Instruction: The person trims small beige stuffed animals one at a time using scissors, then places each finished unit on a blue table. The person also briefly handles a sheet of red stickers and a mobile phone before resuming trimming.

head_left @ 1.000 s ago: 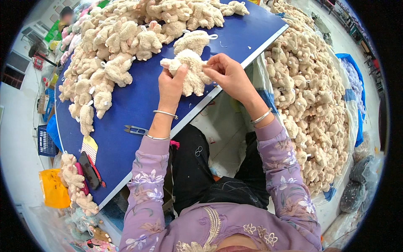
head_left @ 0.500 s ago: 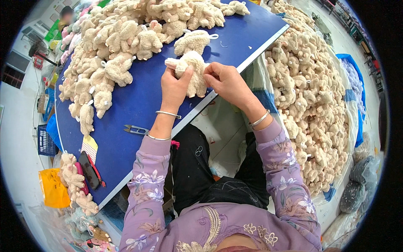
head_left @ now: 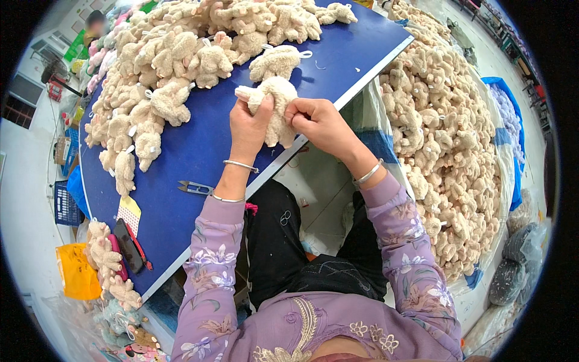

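A cream plush toy (head_left: 276, 102) is held between both hands over the front edge of the blue table (head_left: 205, 145). My left hand (head_left: 248, 123) grips its left side from below. My right hand (head_left: 318, 120) pinches its right side with fingers curled into the fur. Another loose plush toy (head_left: 275, 61) lies just behind it on the table.
A heap of cream plush toys (head_left: 175, 66) covers the far and left part of the table. Small thread snips (head_left: 196, 188) lie near my left forearm. A phone (head_left: 128, 246) and a tag sit at the table's near left. A big sack of plush toys (head_left: 449, 145) stands to the right.
Both hands have shifted their hold on the plush toy, turning it slightly; my right hand has moved closer in against it.
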A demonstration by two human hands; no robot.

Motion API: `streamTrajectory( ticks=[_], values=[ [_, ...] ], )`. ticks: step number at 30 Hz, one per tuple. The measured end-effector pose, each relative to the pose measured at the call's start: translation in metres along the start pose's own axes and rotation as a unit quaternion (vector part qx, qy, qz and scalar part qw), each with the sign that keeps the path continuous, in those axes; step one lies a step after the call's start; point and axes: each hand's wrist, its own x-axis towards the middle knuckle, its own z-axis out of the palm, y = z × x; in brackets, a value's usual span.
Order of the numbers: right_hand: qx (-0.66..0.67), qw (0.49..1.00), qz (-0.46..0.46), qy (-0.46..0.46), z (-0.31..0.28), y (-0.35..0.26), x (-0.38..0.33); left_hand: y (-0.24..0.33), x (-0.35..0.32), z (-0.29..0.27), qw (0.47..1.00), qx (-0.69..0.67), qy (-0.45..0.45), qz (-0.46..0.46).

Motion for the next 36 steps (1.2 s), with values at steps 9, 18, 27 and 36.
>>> streamTrajectory(
  ticks=[9, 18, 27, 36],
  values=[
    [0.188, 0.977, 0.028, -0.097, -0.006, -0.016, -0.001, 0.008, 0.005, -0.014, 0.994, -0.086, 0.06, -0.015],
    [-0.163, 0.961, -0.105, -0.198, 0.11, -0.043, 0.002, 0.077, 0.014, -0.146, 0.923, -0.253, 0.241, 0.164],
    [-0.301, 0.918, -0.177, -0.189, 0.218, -0.027, 0.017, 0.066, 0.001, -0.127, 0.943, -0.19, 0.25, 0.111],
    [-0.28, 0.934, -0.036, -0.217, 0.071, -0.022, -0.001, 0.018, -0.012, -0.064, 0.989, -0.101, 0.103, 0.033]
  ],
)
